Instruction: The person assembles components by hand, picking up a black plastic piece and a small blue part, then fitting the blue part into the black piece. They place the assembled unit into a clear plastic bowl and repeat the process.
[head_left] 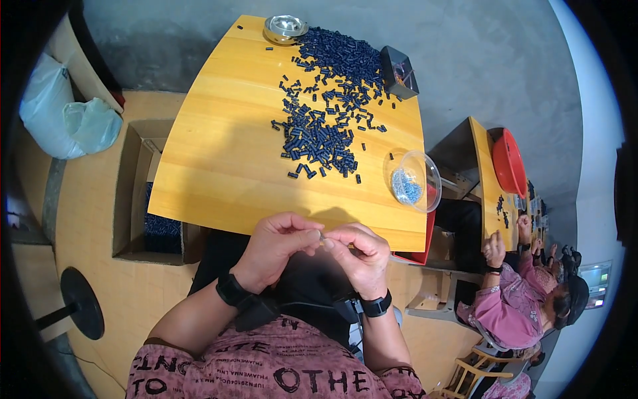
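Note:
My left hand and my right hand meet just off the table's near edge, fingertips pinched together. Between them sits a tiny part, mostly hidden by the fingers and too small to name. Beyond the hands, a loose pile of small dark blue cylindrical pieces lies on the yellow wooden table. It runs back to a denser heap at the far edge. Right of the hands stands a clear plastic bowl with tiny light blue bits in it.
A metal bowl and a black box flank the far heap. Left of the table, a cardboard box on the floor holds more dark pieces. Co-workers sit at the right by another table with a red basin.

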The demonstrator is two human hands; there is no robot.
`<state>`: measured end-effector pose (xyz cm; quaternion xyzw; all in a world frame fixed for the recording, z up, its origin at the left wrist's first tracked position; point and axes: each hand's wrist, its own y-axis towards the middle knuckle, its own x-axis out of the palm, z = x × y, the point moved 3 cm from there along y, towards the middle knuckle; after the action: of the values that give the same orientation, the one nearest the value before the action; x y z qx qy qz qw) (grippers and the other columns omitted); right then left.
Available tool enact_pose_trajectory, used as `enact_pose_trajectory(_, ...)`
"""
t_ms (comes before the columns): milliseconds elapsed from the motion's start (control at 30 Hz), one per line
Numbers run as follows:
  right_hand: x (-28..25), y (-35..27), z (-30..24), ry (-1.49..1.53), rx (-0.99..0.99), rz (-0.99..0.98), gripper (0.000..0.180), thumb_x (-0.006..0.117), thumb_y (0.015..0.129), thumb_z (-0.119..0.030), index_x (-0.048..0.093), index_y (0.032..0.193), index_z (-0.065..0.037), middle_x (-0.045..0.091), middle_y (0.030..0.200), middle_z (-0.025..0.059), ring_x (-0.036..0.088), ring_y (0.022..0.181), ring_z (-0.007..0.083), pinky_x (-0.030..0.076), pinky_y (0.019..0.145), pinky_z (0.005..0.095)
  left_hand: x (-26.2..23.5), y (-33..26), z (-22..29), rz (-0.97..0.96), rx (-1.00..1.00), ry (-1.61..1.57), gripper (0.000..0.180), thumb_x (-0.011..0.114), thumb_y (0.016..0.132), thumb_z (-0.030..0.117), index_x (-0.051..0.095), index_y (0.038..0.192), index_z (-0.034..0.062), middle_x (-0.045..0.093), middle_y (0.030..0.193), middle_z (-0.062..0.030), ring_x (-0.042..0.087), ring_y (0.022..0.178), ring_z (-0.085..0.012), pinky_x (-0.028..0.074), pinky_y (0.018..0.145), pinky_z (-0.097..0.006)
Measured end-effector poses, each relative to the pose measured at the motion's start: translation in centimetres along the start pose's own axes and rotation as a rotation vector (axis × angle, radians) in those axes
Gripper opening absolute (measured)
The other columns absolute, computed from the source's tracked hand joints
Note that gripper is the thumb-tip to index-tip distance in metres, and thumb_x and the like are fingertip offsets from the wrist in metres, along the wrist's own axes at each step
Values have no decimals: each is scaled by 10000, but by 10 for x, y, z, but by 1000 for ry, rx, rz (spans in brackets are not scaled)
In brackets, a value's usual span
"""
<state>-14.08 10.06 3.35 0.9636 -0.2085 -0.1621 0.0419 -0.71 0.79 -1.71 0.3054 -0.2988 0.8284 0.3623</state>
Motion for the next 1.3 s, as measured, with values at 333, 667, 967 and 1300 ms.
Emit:
enact_pose_trajectory(333, 9, 6, 10, -19, 72, -10, 102, 723, 833, 4, 698, 932, 10, 666, 827, 59, 628, 749, 109, 514, 682, 233, -3, 2, 3, 61, 73, 128, 87, 638, 894, 5, 661, 978, -3, 676, 866, -78, 628, 757, -135, 527, 715, -267)
enact_pose_trajectory(667, -13, 62, 42, -262, 52, 74, 136, 694, 851, -2, 701, 985, 12, 663, 839, 52, 611, 714, 102, 494, 649, 230, -23, 12, 27, 170, 151, 68, 129, 603, 931, 39, 601, 1059, 22, 689, 924, -101, 655, 803, -141, 547, 723, -263)
enact_pose_trajectory(967, 7, 86, 32, -607, -170, 93, 200, 692, 803, -29, 696, 1003, -43, 630, 810, 154, 634, 700, 327, 513, 636, 376, -27, 13, 27, 148, 152, -21, 136, 617, 923, 28, 613, 1053, -12, 692, 912, -120, 647, 773, -145, 535, 712, -266)
enact_pose_trajectory(1300, 15, 97, 20, -723, -172, 16, 231, 690, 819, -48, 702, 1049, -67, 642, 807, 139, 633, 697, 304, 507, 634, 357, -30, 14, 25, 114, 161, -15, 152, 598, 931, 14, 618, 1076, -23, 690, 932, -133, 652, 791, -165, 538, 722, -286)
